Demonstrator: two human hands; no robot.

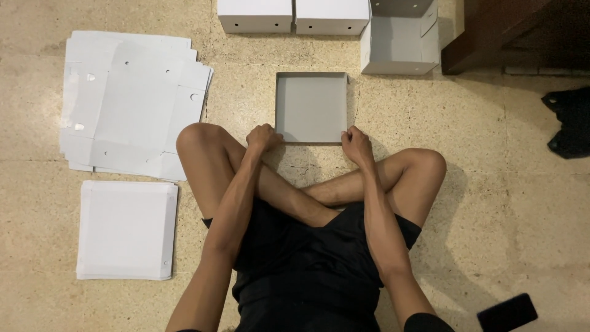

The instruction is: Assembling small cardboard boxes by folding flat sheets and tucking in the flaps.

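a: left hand [263, 136] obs. — fingers curled, clenched on the near left corner of the shallow grey tray [310, 107]. right hand [355, 145] — same posture, gripping the near right corner. both arms run forward over the crossed legs [319, 190].

b: tray position?

a: flat on the floor [491, 203], just beyond the shins, open side up, walls standing on all four sides. near wall lies between the two hands. inside looks bare grey board.

b: near field, either side?

a: dark flat object [507, 312] at the lower right, on the floor beside the right elbow; kind cannot be told. to the left of the left knee, well apart from the hand, a stack of square white sheets [126, 229] lies flat.

b: further out?

a: beyond that stack, a larger pile of flat white cut-outs [132, 101] with flaps and small round holes, fanned slightly, edges not aligned. its near right corner comes just beside the left knee.

b: far edge?

a: past the tray, two closed white boxes [294, 16] side by side, touching, small holes in their near faces. to their right an open white box [399, 40], top flap raised. dark wooden furniture [510, 27] at the top right; a dark bundle [571, 123] on the floor at the right edge, contents not resolvable.
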